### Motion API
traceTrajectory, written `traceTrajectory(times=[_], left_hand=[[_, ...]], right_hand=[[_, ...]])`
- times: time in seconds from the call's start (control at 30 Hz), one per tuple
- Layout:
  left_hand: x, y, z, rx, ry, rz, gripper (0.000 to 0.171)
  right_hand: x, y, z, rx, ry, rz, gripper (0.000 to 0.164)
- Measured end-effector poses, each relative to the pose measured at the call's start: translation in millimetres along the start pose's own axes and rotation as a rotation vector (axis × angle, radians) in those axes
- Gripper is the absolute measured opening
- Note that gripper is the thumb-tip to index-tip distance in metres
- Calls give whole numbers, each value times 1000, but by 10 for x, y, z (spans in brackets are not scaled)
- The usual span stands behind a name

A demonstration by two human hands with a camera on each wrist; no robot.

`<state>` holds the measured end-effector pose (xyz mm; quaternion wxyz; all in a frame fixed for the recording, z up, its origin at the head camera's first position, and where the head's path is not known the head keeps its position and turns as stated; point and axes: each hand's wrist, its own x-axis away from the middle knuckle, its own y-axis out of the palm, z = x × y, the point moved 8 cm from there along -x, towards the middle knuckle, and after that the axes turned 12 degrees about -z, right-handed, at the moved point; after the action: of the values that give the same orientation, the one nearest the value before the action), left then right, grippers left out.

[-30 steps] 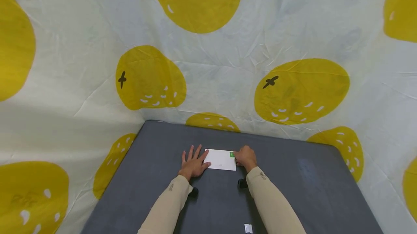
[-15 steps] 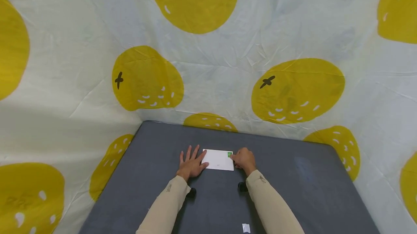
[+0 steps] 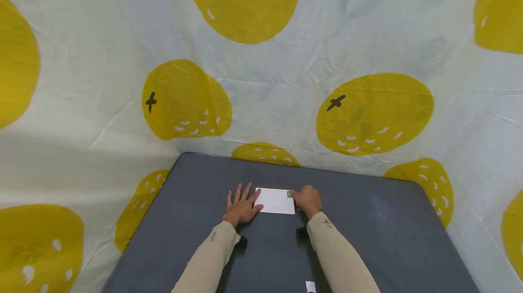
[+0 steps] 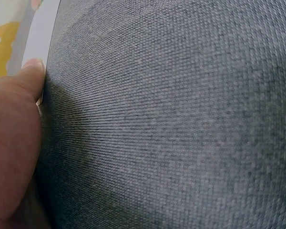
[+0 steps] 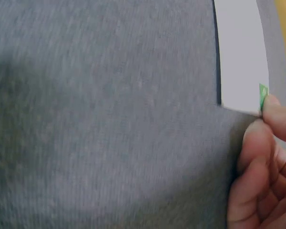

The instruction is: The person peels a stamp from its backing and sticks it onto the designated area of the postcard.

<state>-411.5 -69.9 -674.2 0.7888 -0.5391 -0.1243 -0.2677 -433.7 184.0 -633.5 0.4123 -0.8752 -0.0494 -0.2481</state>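
A white envelope [image 3: 274,201] lies on the dark grey table, with a green stamp [image 3: 289,194] at its upper right corner. My left hand [image 3: 240,208] is spread flat at the left end, its thumb and index finger over the envelope. In the left wrist view, the left thumb [image 4: 32,76] presses near the envelope edge [image 4: 40,33]. My right hand [image 3: 308,199] is at the right end with its fingers curled. The right wrist view shows its fingertips [image 5: 271,106] pinching the stamped corner, partly covering the stamp [image 5: 263,94].
Near the front of the table [image 3: 269,261] lies a small white piece of paper [image 3: 311,286]. A hanging cloth [image 3: 278,98] printed with yellow fruit stands behind the table and along its sides. Dark wrist devices [image 3: 302,232] show beneath both sleeves.
My right fingers first stood at the envelope's right edge beside the stamp, then moved left onto it, and now cover its upper right part. The left hand stays in place on the envelope.
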Motion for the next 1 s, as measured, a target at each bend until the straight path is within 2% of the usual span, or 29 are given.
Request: traceTrajectory(times=[0.2,0.37,0.53,0.73,0.83,1.0], left_hand=[[-26,-51,63,23,40,21,68],[64,-119,88,43,64,67,65],[195,-182,136,28,82,70,59],[208,-271,172,16,84,99,56],[195,-287,147,61,108,126,54],[248,-399,40,193,146,237,56]], right_hand=[[1,-68,120,-107,-20,9,44],[64,-34,128,-80,-98,9,42],[173,58,153,-32,-117,10,44],[256,41,143,-120,-162,54,36],[324,4,95,-137,-240,84,31],[513,-110,-48,-29,-407,181,20]])
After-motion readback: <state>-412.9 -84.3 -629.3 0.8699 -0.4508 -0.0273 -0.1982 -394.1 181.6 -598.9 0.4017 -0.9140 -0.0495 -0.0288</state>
